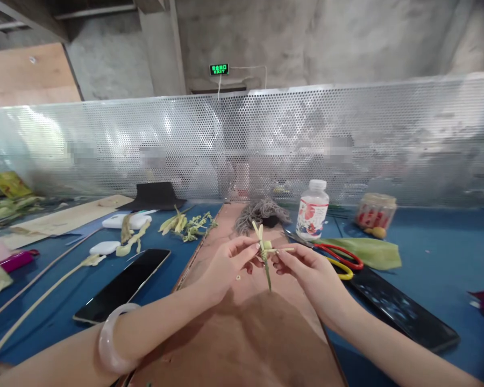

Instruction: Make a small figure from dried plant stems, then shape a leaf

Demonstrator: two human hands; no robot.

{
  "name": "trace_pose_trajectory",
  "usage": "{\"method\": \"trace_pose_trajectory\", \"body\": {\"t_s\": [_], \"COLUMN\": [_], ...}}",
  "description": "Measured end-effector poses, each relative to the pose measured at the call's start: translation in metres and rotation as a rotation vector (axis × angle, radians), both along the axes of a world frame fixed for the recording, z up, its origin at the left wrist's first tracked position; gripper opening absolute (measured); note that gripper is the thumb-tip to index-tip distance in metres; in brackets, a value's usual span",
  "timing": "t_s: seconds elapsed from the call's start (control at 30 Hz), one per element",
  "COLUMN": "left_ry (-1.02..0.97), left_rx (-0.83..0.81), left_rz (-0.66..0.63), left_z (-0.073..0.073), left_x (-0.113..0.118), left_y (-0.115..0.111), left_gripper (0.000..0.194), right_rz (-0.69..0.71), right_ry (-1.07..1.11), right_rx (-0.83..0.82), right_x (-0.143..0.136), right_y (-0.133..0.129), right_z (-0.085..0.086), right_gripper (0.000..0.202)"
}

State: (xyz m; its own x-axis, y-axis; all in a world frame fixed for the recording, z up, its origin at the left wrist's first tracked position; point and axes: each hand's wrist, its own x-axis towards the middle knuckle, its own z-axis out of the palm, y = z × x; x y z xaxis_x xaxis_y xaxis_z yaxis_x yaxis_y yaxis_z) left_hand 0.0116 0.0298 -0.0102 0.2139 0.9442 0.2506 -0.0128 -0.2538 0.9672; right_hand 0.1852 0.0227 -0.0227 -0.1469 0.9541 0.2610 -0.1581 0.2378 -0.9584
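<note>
Bare forearms (169, 309), the left one ringed by a pale bracelet (108, 344), reach in from the near edge toward a perforated metal screen (266, 129) that runs behind the work area. Below it spreads a blue desk (431, 269), with a brown board (242, 344) down the middle and a dark phone on either side, the left phone (125, 285) and the right phone (407, 309). Both hands meet over the board, the left hand (229, 263) and the right hand (306, 266) each closed in a fingertip pinch. Beyond them stands a clear bottle (312, 212), upright and capped, its printed label hiding whatever may be inside; to its right sits a see-through jar (376, 212) with red markings, its contents too blurred to name. A small white case (105, 248) lies shut beside the left phone. Smallest of all, a knotted plant piece (263, 252) is held between the hands, above the board: the left grips it near the knot, the right a pale strip jutting sideways. Work looks partway along; the strips are already wound about a green stem, while loose ends remain above and to the side, apparently still to be secured or trimmed.
</note>
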Motion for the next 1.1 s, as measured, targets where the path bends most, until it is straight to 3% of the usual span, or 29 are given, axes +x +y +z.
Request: {"method": "trace_pose_trajectory", "body": {"t_s": [0.4,0.8,1.1], "left_ry": [0.131,0.131,0.119], "left_rx": [0.031,0.075,0.077], "left_rz": [0.034,0.04,0.062], "left_z": [0.0046,0.0028,-0.0011], "left_x": [0.0041,0.0039,0.002], "left_y": [-0.0079,-0.0081,-0.0057], "left_gripper": [0.026,0.022,0.025], "right_rz": [0.011,0.095,0.131], "right_ry": [0.05,0.265,0.256], "right_rx": [-0.02,-0.156,-0.182], "right_x": [-0.0015,-0.002,-0.0022], "right_y": [-0.002,-0.0046,-0.0068], "right_z": [0.0014,0.0015,0.0078], "right_gripper": [0.021,0.019,0.023]}}
